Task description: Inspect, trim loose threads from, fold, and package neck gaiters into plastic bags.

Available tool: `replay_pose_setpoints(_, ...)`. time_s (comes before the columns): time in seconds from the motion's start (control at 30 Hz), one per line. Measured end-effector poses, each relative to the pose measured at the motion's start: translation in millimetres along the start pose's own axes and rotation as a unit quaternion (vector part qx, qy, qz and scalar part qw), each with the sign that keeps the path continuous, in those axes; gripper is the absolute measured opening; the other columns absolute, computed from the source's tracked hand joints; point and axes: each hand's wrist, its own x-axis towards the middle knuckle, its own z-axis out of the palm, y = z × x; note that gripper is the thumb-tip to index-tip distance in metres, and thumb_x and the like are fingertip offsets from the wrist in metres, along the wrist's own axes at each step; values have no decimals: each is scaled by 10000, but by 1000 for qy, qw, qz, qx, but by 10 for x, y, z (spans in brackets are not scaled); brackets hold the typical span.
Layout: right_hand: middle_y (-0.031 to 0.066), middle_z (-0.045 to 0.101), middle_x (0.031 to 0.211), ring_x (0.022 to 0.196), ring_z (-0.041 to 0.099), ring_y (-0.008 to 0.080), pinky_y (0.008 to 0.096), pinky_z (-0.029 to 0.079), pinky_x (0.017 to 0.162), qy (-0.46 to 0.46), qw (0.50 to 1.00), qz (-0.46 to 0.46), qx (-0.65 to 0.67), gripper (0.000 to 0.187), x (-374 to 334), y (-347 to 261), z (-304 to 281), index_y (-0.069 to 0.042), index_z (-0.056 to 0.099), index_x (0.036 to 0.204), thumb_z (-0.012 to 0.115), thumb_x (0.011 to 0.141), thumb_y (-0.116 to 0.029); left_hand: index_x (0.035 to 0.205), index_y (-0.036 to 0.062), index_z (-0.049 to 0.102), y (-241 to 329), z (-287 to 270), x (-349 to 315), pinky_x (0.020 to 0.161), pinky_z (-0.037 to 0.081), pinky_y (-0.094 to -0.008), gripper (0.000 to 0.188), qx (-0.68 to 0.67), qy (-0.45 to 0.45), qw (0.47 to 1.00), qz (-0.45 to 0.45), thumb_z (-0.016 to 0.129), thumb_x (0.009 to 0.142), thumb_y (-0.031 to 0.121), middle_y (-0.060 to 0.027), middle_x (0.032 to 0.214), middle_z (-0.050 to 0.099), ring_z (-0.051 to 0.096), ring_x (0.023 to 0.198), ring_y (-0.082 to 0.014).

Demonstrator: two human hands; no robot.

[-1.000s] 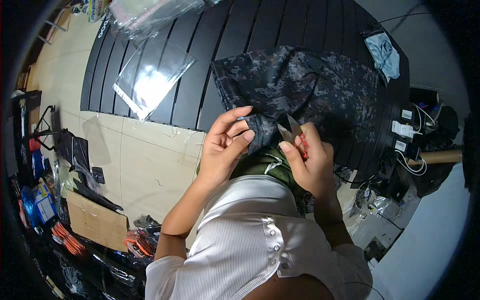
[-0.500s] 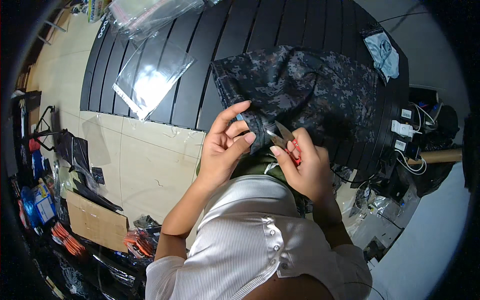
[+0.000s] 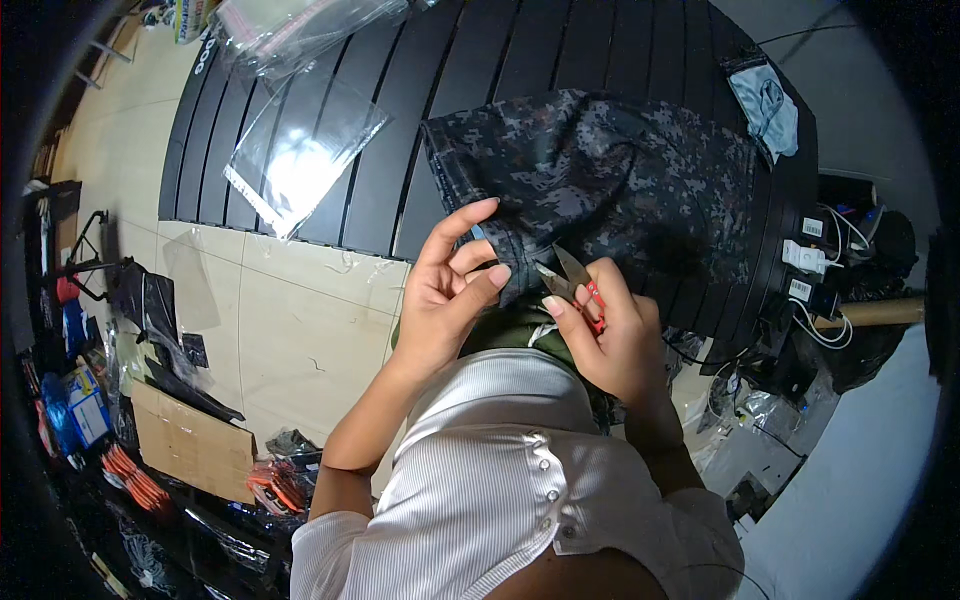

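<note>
A dark pixel-camouflage garment (image 3: 640, 180) lies spread and wrinkled over the black slatted table, its near edge hanging toward my lap. My left hand (image 3: 450, 290) pinches that edge between thumb and fingers, with the index finger stretched out above. Red-handled thread snips (image 3: 592, 300) are held in my right hand (image 3: 622, 345), between thumb and curled fingers. Their two blades are spread apart and point up-left at the garment's edge, just right of my left thumb. Whether a thread lies between the blades is too small to tell.
A clear plastic bag (image 3: 305, 165) lies on the table (image 3: 400, 110) at left, with more plastic bags (image 3: 300, 30) behind. Light-blue folded cloth (image 3: 768, 108) sits at the far right. A power strip and cables (image 3: 805, 258) run along the right edge. Cardboard (image 3: 195, 440) lies lower left.
The snips and my right hand have shifted very slightly. My left hand and the garment look almost unmoved.
</note>
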Motion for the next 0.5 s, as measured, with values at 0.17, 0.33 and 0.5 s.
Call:
replay_pose_setpoints(0.17, 39, 444, 519, 444, 434, 80, 225, 354, 434, -3, 1000, -6, 8, 200, 20, -23, 12, -21, 451, 774, 639, 785, -91, 1303, 44, 330, -4, 4, -2, 637, 416, -129, 538, 9, -13, 1000, 12, 525, 818, -79, -51, 991, 595, 534, 763, -18)
replay_pose_setpoints(0.33, 52, 461, 522, 432, 450, 103, 235, 366, 431, -7, 1000, -19, -14, 202, 42, -55, 57, -22, 453, 795, 634, 798, -112, 1305, 35, 315, 2, 29, -6, 799, 441, -189, 525, 16, -43, 999, 23, 515, 831, -69, -104, 1044, 600, 567, 926, -94)
replay_pose_setpoints(0.5, 70, 489, 532, 435, 507, 145, 260, 384, 427, 8, 999, -28, -38, 195, 72, -64, 116, -19, 459, 812, 619, 812, -131, 1307, 35, 308, -13, 18, 7, 843, 433, -213, 519, 17, -67, 997, 33, 507, 838, -65, -125, 1049, 604, 565, 964, -118)
